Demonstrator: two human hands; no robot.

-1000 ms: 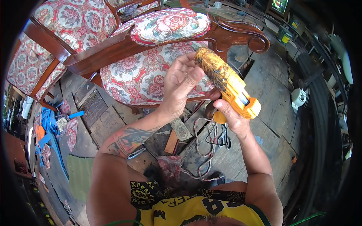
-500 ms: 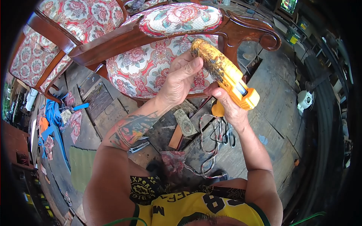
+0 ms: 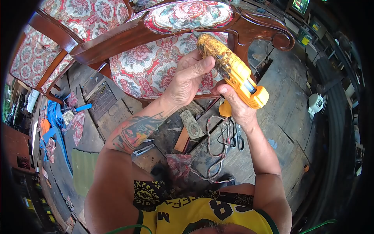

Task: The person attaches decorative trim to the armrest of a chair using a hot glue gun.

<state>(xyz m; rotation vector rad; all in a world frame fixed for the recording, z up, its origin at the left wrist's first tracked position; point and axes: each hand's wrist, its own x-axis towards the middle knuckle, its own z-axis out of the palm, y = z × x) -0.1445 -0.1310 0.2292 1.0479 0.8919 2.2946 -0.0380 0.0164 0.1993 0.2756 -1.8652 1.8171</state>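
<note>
My right hand (image 3: 239, 103) is wrapped round the handle of a yellow hot glue gun (image 3: 235, 70), its barrel streaked with dark residue. The nozzle points up at the lower edge of a floral padded backrest (image 3: 189, 17) in a carved wooden frame (image 3: 117, 45). My left hand (image 3: 189, 74) is beside the barrel, thumb against or very near its side. Its fingers curl behind the gun, where their tips and anything in them are hidden. Behind both hands lies a floral seat cushion (image 3: 136, 74).
Below my hands a braided cord (image 3: 210, 156), scissors (image 3: 239, 142), a flat stone-like block (image 3: 191, 124) and a utility knife (image 3: 144, 149) lie on worn floorboards. Blue straps (image 3: 56, 117) and fabric scraps are at left. More floral seating (image 3: 85, 19) stands at upper left.
The glue gun and both hands have shifted slightly upward and right along the padded edge. The grip of my right hand looks the same.
</note>
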